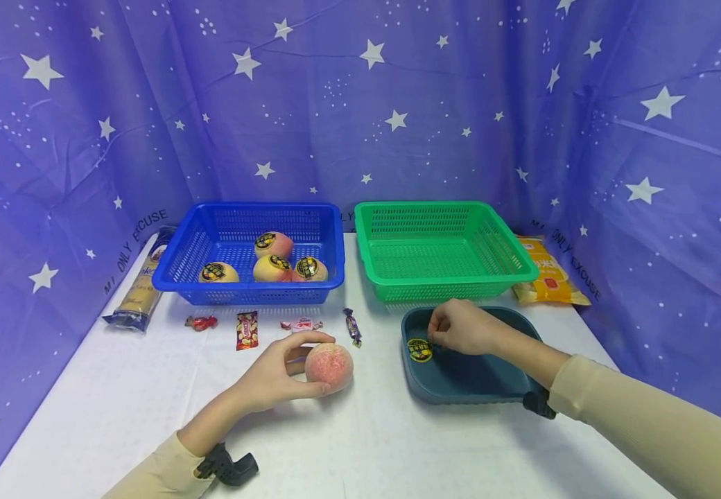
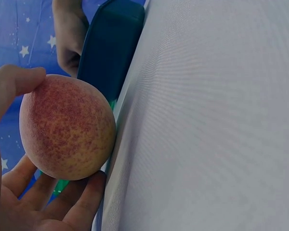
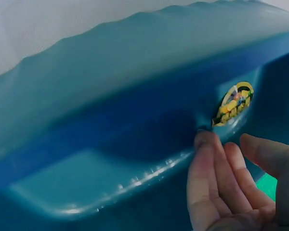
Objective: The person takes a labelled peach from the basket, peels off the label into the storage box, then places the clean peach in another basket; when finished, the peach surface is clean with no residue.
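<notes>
My left hand (image 1: 279, 371) grips a pink, speckled peach (image 1: 329, 368) between thumb and fingers, low over the white table. Close up in the left wrist view, the thumb lies on one side of the peach (image 2: 67, 127) and the fingertips on the other. My right hand (image 1: 466, 329) reaches down into a dark teal tub (image 1: 479, 398). A round black-and-yellow sticker (image 1: 419, 351) is inside the tub, at its left end. In the right wrist view the fingertips are right at the lower edge of the sticker (image 3: 235, 103), with the thumb apart from the fingers.
Behind stand a blue basket (image 1: 248, 294) with several stickered peaches and a green basket (image 1: 448, 282). A red candy (image 1: 201, 323), a red packet (image 1: 247, 330), a pink candy (image 1: 301, 324) and a purple candy (image 1: 352, 327) lie in front. Packages flank the baskets, one yellow (image 1: 548, 274).
</notes>
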Available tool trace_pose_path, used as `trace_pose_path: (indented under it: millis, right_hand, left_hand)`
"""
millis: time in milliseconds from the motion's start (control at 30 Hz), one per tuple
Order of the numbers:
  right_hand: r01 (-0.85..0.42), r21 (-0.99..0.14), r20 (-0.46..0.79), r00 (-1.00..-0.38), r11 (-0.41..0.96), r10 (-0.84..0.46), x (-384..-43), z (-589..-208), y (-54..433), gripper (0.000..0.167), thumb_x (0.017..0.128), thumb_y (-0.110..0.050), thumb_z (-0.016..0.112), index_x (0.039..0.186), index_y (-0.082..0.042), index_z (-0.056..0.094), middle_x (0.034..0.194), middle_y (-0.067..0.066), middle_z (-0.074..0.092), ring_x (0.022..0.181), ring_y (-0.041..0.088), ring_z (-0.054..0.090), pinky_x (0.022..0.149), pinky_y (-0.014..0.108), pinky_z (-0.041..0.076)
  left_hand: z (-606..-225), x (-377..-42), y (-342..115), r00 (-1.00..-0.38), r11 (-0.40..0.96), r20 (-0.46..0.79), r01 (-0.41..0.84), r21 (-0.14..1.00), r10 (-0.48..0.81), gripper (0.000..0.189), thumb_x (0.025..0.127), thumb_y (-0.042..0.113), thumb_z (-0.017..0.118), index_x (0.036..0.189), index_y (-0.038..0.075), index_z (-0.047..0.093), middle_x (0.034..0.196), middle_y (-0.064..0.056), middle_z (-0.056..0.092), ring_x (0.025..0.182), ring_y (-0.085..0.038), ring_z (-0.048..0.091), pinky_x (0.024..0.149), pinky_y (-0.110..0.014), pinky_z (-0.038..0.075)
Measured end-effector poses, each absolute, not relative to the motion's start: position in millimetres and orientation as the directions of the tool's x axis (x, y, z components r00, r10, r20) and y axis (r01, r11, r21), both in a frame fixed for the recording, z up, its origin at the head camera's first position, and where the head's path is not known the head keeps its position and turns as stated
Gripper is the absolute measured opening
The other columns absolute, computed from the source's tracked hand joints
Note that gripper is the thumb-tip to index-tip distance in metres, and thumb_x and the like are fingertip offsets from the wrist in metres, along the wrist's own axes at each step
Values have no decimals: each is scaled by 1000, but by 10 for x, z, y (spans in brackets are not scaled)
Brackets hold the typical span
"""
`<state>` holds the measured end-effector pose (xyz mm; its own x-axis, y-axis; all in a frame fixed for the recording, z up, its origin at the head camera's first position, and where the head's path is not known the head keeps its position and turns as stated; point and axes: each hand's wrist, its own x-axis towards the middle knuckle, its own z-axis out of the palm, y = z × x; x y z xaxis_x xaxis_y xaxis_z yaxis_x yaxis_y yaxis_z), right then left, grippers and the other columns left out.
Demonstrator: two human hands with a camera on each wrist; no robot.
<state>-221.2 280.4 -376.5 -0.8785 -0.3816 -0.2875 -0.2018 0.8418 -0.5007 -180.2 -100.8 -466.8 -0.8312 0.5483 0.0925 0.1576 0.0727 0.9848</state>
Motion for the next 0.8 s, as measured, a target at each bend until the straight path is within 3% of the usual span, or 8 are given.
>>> trace_pose_path:
  millis: [167,400,533,667,800]
  right_hand:
    - [-230,-456,-298,-871,860,-391,-2230,-3633,2821,9,105,-15,74,104,-7,79,94,5,80,79,14,67,70,29,57]
    - [-191,-561,-322,-846,806,-424,-2227,-3330,2896,17,108,-21,73,112,-6,78,94,7,79,86,22,72,73,35,59]
    - [-233,-603,-159,-902,763,-401,-2235,-3210,2995,18,108,-25,74,115,-9,79,100,5,81,90,19,73,79,34,63]
    - [-255,-626,30,-952,737,-304,-2257,-3150,3164,21,109,-29,75,118,-12,80,109,7,83,95,11,77,84,24,63]
    - [-221,-674,92,-972,704,-218,-2308,-3159,3333,28,109,-33,74,125,-11,78,116,6,83,99,1,77,86,18,61]
  left_hand:
    - [-4658,-1786,-1003,-835,85,93,164,983,542,76,84,10,96,152,13,62,157,-15,61,138,-37,69,113,-33,61]
    - [-4644,-1790,-989,-837,109,103,190,976,538,74,84,12,96,150,16,63,155,-12,61,137,-35,70,114,-32,60]
    - [-4639,-1787,-985,-842,125,106,201,972,528,72,84,14,97,148,18,64,153,-9,63,135,-33,70,115,-32,59]
    - [-4658,-1785,-981,-849,143,109,211,967,516,71,84,16,97,147,19,65,151,-8,65,133,-31,72,113,-31,60]
    - [-4672,-1785,-980,-855,161,116,225,961,506,72,83,18,98,147,18,66,149,-6,66,130,-29,73,111,-32,62]
